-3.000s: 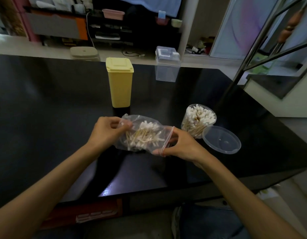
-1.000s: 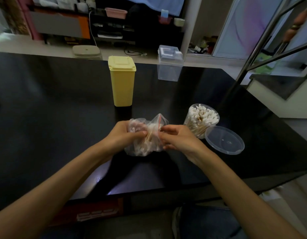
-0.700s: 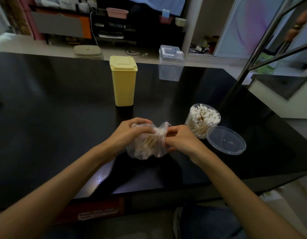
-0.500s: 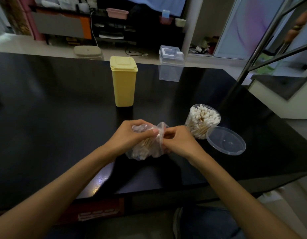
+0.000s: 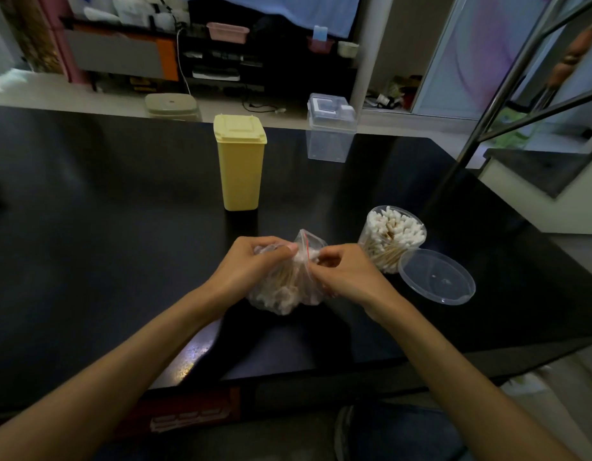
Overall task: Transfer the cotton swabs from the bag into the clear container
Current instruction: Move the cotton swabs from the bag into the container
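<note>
A clear zip bag point(image 5: 288, 291) with a red seal strip, full of wooden-stick cotton swabs, stands bunched on the black table point(image 5: 105, 261). My left hand point(image 5: 251, 271) grips its left side near the top. My right hand point(image 5: 344, 277) pinches the bag's mouth at the red strip. Just right of my right hand stands the round clear container point(image 5: 392, 239), open and packed with upright cotton swabs. Its clear lid point(image 5: 436, 281) lies flat beside it at the front right.
A yellow lidded bin point(image 5: 240, 161) stands behind the bag. A clear lidded box point(image 5: 330, 134) sits at the table's far edge. A metal railing point(image 5: 487, 104) slants up at the right. The table's near edge runs just below my forearms.
The bag went from lying stretched sideways between my hands to being gathered upright. Both hands closed in on its top, and my right fingers now work at the red seal.
</note>
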